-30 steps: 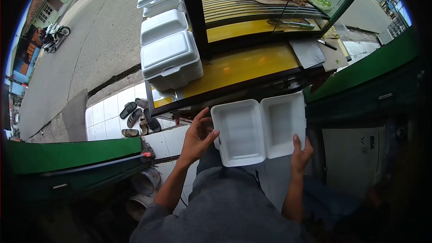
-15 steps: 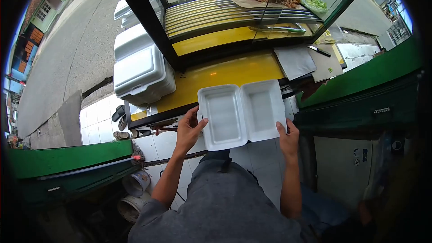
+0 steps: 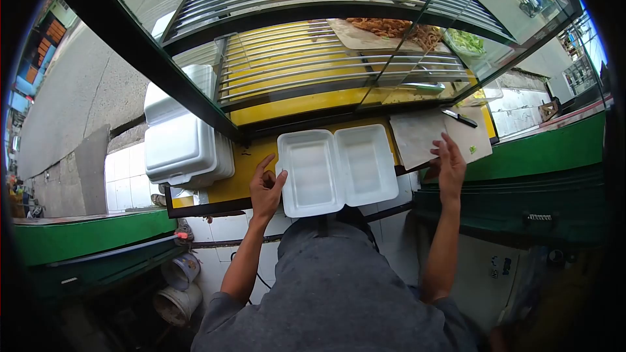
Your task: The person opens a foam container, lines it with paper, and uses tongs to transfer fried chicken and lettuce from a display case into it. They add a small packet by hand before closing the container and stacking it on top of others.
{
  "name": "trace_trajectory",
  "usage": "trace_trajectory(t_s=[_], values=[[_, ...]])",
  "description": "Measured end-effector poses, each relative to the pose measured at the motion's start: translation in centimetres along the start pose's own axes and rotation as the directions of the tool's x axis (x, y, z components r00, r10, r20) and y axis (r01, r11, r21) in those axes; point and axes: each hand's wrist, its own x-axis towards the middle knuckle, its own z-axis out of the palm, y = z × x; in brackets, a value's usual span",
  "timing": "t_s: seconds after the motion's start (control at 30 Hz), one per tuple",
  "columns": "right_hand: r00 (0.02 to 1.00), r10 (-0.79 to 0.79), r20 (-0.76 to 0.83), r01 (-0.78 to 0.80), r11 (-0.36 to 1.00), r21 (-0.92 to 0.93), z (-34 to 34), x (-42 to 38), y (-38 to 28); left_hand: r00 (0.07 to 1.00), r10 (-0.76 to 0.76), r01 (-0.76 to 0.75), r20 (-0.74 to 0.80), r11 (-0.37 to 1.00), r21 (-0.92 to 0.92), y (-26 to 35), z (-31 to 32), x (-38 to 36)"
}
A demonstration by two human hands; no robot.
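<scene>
An opened white foam box lies on the front part of the yellow counter, its near edge jutting over the counter's edge. My left hand is at the box's left side, fingers apart, the thumb by its rim; whether it touches is hard to tell. To the right of the box, my right hand is raised with fingers apart and nothing in it. It is near the sheets of paper, where a knife with a black handle lies behind the hand.
Stacked closed foam boxes stand at the left. Behind is a glass case with metal racks, fried food and a tub of chopped greens. Green walls flank both sides; buckets stand low left.
The open box has gone from being held by both hands to resting on the counter. My right hand has let go and moved right, toward the paper. The view has shifted toward the case.
</scene>
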Motion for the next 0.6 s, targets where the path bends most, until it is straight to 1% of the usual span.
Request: trace_trajectory(t_s=[0.03, 0.13, 0.2, 0.23, 0.3, 0.33, 0.4, 0.43, 0.5, 0.53, 0.6], values=[[0.998, -0.063, -0.017, 0.063, 0.998, 0.026, -1.6, 2.1, -0.7, 0.999, 0.021, -0.021, -0.024, 1.000, -0.002, 0.0, 0.2, 0.1], [0.971, -0.197, -0.137, 0.210, 0.974, 0.088, -4.4, 7.8, -4.9, 0.994, 0.091, -0.085, -0.056, 0.990, 0.111, -0.8, 0.3, -0.1], [0.924, -0.320, -0.211, 0.339, 0.939, 0.060, -5.3, 11.3, -7.3, 0.990, 0.108, -0.101, -0.089, 0.992, 0.081, -1.3, 0.3, -0.3], [0.908, -0.337, -0.249, 0.358, 0.933, 0.042, -5.1, 12.5, -8.7, 0.987, 0.116, -0.110, -0.108, 0.992, 0.066, -1.4, 0.3, -0.3], [0.843, -0.430, -0.323, 0.467, 0.883, 0.041, -5.1, 15.5, -9.5, 0.983, 0.113, -0.107, -0.146, 0.993, 0.052, -1.8, 0.4, -0.3], [0.832, -0.418, -0.364, 0.473, 0.878, 0.073, -4.6, 16.5, -9.6, 0.979, 0.115, -0.110, -0.166, 0.993, 0.042, -1.8, 0.5, -0.1], [0.806, -0.395, -0.441, 0.496, 0.858, 0.137, -3.7, 18.3, -9.8, 0.966, 0.162, -0.145, -0.200, 0.984, 0.100, -1.9, 0.9, 0.0], [0.788, -0.388, -0.478, 0.502, 0.854, 0.133, -3.3, 18.9, -9.6, 0.960, 0.179, -0.153, -0.215, 0.979, 0.131, -2.0, 1.0, -0.2], [0.750, -0.365, -0.551, 0.507, 0.853, 0.126, -2.6, 19.7, -9.1, 0.961, 0.197, -0.161, -0.195, 0.969, 0.186, -2.0, 0.9, -0.5], [0.742, -0.331, -0.583, 0.507, 0.846, 0.165, -2.4, 19.8, -9.3, 0.961, 0.208, -0.168, -0.184, 0.963, 0.213, -1.9, 1.0, -0.5], [0.730, -0.316, -0.606, 0.503, 0.849, 0.163, -2.2, 20.3, -9.4, 0.957, 0.212, -0.171, -0.198, 0.963, 0.206, -1.3, 1.1, -0.4]])
